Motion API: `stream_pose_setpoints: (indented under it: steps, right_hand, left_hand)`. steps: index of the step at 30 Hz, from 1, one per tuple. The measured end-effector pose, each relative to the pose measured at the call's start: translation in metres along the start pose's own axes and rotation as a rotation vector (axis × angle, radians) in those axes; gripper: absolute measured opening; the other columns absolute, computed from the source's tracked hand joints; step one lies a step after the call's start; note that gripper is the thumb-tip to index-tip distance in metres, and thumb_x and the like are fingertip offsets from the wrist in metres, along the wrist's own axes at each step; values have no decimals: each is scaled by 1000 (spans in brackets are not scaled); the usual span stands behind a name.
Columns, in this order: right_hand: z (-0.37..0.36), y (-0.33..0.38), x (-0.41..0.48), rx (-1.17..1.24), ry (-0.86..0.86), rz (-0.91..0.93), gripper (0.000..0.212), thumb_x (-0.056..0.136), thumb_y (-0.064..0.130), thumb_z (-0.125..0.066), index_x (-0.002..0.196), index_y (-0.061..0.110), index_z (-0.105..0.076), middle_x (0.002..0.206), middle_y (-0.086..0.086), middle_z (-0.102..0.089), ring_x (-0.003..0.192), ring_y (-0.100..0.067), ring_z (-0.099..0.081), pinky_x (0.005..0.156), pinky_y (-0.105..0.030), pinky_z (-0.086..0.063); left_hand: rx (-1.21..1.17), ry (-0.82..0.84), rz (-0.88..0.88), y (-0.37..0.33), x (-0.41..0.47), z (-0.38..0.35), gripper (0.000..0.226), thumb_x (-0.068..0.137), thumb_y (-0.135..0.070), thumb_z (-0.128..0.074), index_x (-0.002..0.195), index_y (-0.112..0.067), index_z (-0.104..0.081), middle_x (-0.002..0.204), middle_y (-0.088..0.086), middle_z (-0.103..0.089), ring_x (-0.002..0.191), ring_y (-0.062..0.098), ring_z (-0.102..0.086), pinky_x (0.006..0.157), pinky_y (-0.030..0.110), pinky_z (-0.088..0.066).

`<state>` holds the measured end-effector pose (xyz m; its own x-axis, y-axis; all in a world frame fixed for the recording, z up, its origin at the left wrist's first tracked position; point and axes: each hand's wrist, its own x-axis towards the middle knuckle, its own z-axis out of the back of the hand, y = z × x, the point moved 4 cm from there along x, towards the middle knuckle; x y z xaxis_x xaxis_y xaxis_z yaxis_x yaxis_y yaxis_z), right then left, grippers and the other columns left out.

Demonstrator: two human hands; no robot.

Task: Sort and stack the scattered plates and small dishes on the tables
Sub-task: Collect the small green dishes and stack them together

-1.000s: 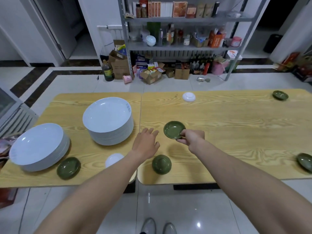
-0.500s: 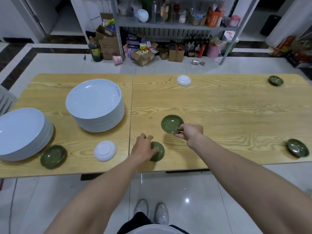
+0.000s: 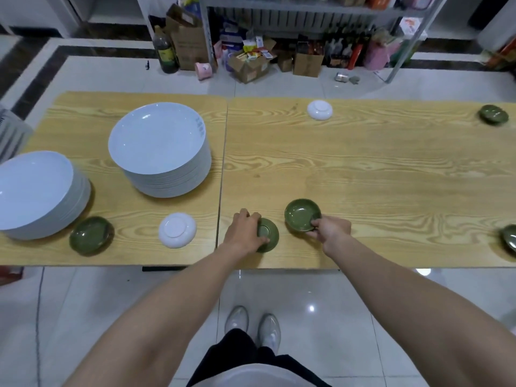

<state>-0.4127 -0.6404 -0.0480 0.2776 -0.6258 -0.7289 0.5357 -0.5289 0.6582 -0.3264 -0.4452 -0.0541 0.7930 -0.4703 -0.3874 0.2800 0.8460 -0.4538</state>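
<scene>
My right hand (image 3: 331, 230) pinches the near rim of an upright green small dish (image 3: 302, 214), held tilted just above the right table (image 3: 391, 174). My left hand (image 3: 244, 233) grips an upside-down green dish (image 3: 268, 236) resting near the table's front edge. Two tall stacks of white plates (image 3: 160, 148) (image 3: 36, 191) stand on the left table. In front of them lie an upright green dish (image 3: 90, 234) and an upside-down white dish (image 3: 177, 229). Another white dish (image 3: 320, 109) sits at the far edge, and green dishes lie far right (image 3: 493, 114) and near right (image 3: 509, 238).
The two wooden tables meet at a seam (image 3: 222, 174). Behind them stand a metal shelf (image 3: 307, 12), cardboard boxes (image 3: 190, 37) and bottles on the tiled floor. My shoes (image 3: 251, 326) are on the floor at the table's front edge.
My left hand came down from beside the plate stack onto the upside-down green dish and closed on it. My right hand kept its green dish and drew it nearer. The view tilted downward.
</scene>
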Motion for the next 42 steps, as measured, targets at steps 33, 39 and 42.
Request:
stream_pose_setpoints:
  steps: [33,39,42]
  right_hand:
    - [-14,24,-26,-1001,14,830,28,90,21,-63,113,6,-64,107,-10,-66,99,-29,-61,81,-37,-51]
    - [-54,-23,-35,-920,240,465,39,81,30,-79,105,1,-69,99,-13,-68,97,-28,-61,84,-35,-49]
    - [-65,-40,-35,-823,286,309,32,76,31,-84,73,9,-62,74,-10,-60,70,-24,-52,63,-32,-41]
  left_hand:
    - [20,40,-5,-4,-7,0,60,88,-40,-70,138,-13,-50,129,12,-47,126,29,-38,103,41,-40]
    - [-72,9,76,6,-7,1,55,86,-36,-73,131,-10,-54,125,13,-50,122,29,-44,100,35,-39]
    - [-141,-5,149,14,-5,5,54,77,-34,-82,118,-6,-62,117,11,-55,110,27,-54,87,31,-43]
